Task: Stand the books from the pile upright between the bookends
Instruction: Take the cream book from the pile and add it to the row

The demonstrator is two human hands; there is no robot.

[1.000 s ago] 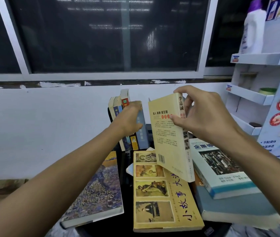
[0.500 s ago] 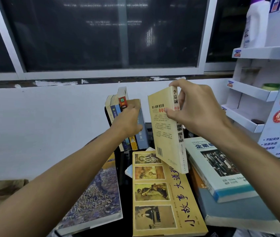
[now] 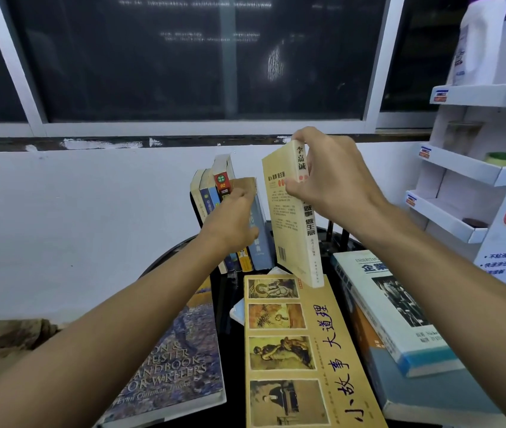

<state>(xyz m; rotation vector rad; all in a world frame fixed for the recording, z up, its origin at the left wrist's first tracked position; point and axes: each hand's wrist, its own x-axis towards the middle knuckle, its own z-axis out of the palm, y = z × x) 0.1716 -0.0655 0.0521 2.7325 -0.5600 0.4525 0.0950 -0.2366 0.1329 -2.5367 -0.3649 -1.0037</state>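
Head view, the only one. Right hand is clamped on the top end of the cream book, thumb on the back cover and fingers over the spine. The book hangs upright with a slight tilt, clear of the table, just right of the standing row. Its lower corner sits over the far end of the flat yellow picture book. Left hand lies against the row's near side with bent fingers; I cannot tell whether it pinches a book or only props it. The row leans left against a dark upright, likely a bookend and mostly hidden.

Risks, as I judge them:
- **Swing:** a hold at the top edge alone lets the cream book swing, so it may land askew.
- **Snag:** its lower corner could catch on the yellow book's far edge and stop short of the slot.
- **Slump:** if the left hand lets go early, the leaning row may slump right and close the gap.
- **Crowding:** the writers' handbook juts past the table's rim under the left forearm, and a nudge could tip it off.
- **Pile:** the right-hand pile sits near the right wrist and could be knocked.
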